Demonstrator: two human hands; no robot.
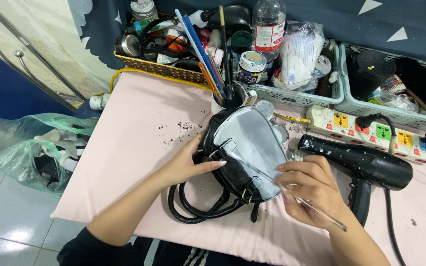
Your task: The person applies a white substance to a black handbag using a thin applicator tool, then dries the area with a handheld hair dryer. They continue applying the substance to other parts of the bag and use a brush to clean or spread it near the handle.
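Firmly, right hand (307,189) grip pinched on thin brush (292,193), left hand (189,165) (fingers loosely curled) steadying black handbag (245,148)

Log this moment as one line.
left hand: steadies black handbag | right hand: holds thin paintbrush on it | hair dryer: beside
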